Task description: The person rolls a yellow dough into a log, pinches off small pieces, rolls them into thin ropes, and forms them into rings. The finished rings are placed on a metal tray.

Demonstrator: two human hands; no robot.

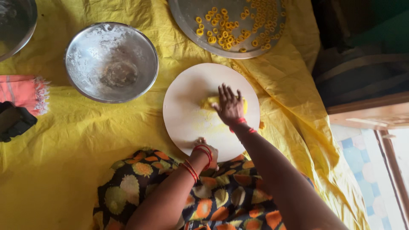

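Note:
A round pale wooden board (183, 106) lies on a yellow cloth in front of me. My right hand (230, 106) presses flat, fingers spread, on a lump of yellow dough (208, 102) near the board's middle. Yellow smears mark the board below it. My left hand (206, 153) grips the board's near edge, with red bangles at the wrist. A flowered garment in orange, yellow and black covers my lap below the board.
A steel bowl (111, 61) dusted with flour sits to the left. A large steel tray (187, 25) holding several small yellow dough rings lies beyond the board. A pink cloth (23, 91) and a dark object (15, 121) lie at the far left. Tiled floor shows at right.

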